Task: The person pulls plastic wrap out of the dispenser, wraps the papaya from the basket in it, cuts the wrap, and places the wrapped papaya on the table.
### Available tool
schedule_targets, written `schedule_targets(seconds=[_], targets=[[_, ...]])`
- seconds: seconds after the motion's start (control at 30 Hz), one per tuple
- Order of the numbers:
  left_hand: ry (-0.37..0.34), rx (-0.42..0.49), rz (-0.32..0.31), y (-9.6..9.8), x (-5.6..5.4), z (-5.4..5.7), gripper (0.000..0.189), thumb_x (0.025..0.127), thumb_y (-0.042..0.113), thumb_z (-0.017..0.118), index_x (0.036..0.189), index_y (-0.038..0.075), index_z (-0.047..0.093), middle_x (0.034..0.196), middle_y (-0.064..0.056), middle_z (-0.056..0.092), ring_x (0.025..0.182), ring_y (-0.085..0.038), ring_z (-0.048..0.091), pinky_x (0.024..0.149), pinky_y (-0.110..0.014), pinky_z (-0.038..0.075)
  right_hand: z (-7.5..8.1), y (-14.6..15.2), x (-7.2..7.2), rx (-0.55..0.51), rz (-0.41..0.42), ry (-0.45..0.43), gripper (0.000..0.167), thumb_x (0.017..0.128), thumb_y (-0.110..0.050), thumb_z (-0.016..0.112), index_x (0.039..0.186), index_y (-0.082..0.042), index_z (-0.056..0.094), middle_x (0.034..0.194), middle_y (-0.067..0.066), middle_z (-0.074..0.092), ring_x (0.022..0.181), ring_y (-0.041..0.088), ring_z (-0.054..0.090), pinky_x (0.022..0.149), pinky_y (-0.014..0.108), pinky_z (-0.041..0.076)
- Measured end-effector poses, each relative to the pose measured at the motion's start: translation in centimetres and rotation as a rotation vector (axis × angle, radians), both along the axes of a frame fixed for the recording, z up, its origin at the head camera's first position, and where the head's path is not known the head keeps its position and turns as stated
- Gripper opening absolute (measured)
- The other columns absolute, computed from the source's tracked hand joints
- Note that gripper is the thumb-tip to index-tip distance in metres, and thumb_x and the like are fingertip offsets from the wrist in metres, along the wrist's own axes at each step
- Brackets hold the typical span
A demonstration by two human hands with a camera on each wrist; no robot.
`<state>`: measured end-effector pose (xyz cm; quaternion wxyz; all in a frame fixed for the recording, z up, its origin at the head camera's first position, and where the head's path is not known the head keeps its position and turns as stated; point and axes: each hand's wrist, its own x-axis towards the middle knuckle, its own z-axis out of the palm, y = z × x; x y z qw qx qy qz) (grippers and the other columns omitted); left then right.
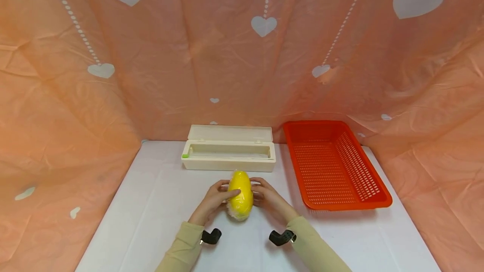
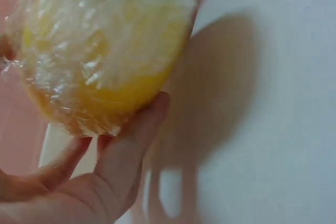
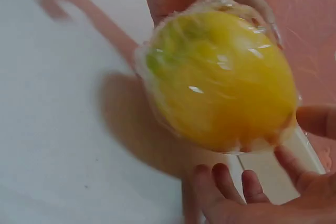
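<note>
A yellow oval fruit [image 1: 241, 194] with a greenish patch, wrapped in clear plastic film, is held above the white table; the film is crinkled at its near end. My left hand [image 1: 215, 200] grips its left side, thumb across the top and the other fingers behind it. On the opposite side my right hand [image 1: 270, 196] has its fingers spread and slightly bent. In the right wrist view, fingertips of the right hand [image 3: 262, 198] meet the fruit's edge [image 3: 231, 93], while several others stand off from it. The left wrist view shows the bunched film [image 2: 79, 51] up close.
Behind the hands stands a cream cling-film box [image 1: 228, 163], lid [image 1: 230, 132] raised, with a small green piece [image 1: 185, 155] at its left end. An orange-red perforated plastic basket [image 1: 325, 207] sits on the right. A pink curtain [image 1: 227, 62] with white hearts surrounds the table [image 1: 151, 205].
</note>
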<state>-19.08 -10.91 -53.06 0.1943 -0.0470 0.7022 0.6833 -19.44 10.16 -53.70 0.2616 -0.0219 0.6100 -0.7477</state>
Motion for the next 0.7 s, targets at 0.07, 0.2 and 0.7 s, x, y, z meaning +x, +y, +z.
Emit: schedule_targets(seconds=[0.07, 0.2, 0.7], targets=[[-0.017, 0.065, 0.004, 0.2, 0.0, -0.4, 0.073, 0.08, 0.034, 0.078, 0.133, -0.002, 0.042, 0.122, -0.022, 0.052, 0.096, -0.026, 0.059, 0.077, -0.036, 0.054, -0.1, 0.2, 0.1, -0.018, 0.005, -0.028, 0.054, 0.098, -0.027, 0.052, 0.142, -0.007, 0.029, 0.133, 0.02, 0.047, 0.115, 0.031, 0.053, 0.099, 0.046, 0.043], [-0.024, 0.17, 0.011, 0.6, 0.1, -0.8, 0.071, 0.085, 0.031, 0.073, 0.135, 0.0, 0.034, 0.129, -0.024, 0.045, 0.099, -0.026, 0.054, 0.075, -0.031, 0.05, -0.2, 0.4, 0.5, -0.067, 0.052, -0.071, 0.065, 0.099, -0.037, 0.05, 0.147, -0.005, 0.021, 0.139, 0.023, 0.04, 0.118, 0.032, 0.05, 0.097, 0.049, 0.044], [0.111, 0.077, -0.097, -0.3, -0.2, -0.5, 0.05, 0.091, 0.025, 0.065, 0.127, -0.005, 0.047, 0.116, -0.017, 0.058, 0.096, -0.02, 0.056, 0.082, -0.032, 0.05, 0.3, 1.2, 0.4, -0.05, 0.069, -0.019, 0.056, 0.099, -0.036, 0.05, 0.139, 0.001, 0.034, 0.128, 0.017, 0.052, 0.113, 0.028, 0.055, 0.094, 0.046, 0.048]])
